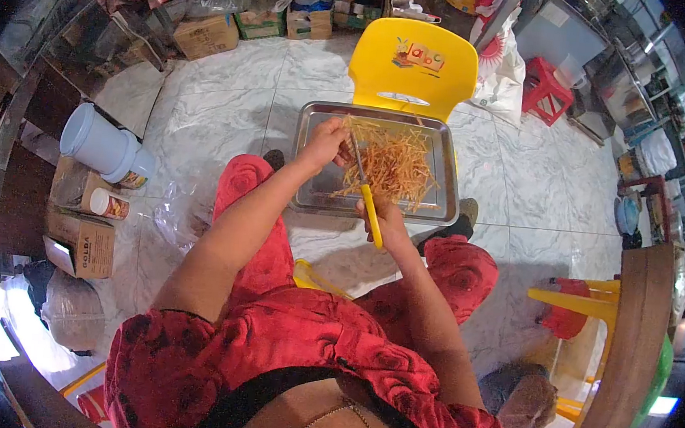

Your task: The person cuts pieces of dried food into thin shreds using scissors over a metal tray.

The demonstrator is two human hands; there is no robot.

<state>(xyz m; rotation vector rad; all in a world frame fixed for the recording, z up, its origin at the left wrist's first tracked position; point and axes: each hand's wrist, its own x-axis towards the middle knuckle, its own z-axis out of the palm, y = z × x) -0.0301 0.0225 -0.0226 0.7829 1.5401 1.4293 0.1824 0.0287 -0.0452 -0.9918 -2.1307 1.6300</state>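
Observation:
My right hand (389,225) is closed around yellow-handled scissors (371,215), seen edge-on. Their grey blades point up and left, past the fingers of my left hand. My left hand (331,142) is over the left side of a metal tray (304,190), with fingers curled and pinching a few thin strips (356,123) beside the blades. A loose heap of thin brown-orange dried strips (400,166) covers the middle and right of the tray. What lies deeper inside my left fingers is hidden.
The tray rests at the front of a yellow chair (414,61). Pale buckets (100,144), a white tub (109,203) and a cardboard box (83,244) stand to the left. A red crate (546,92) sits at the back right. A yellow stool (575,304) is on the right.

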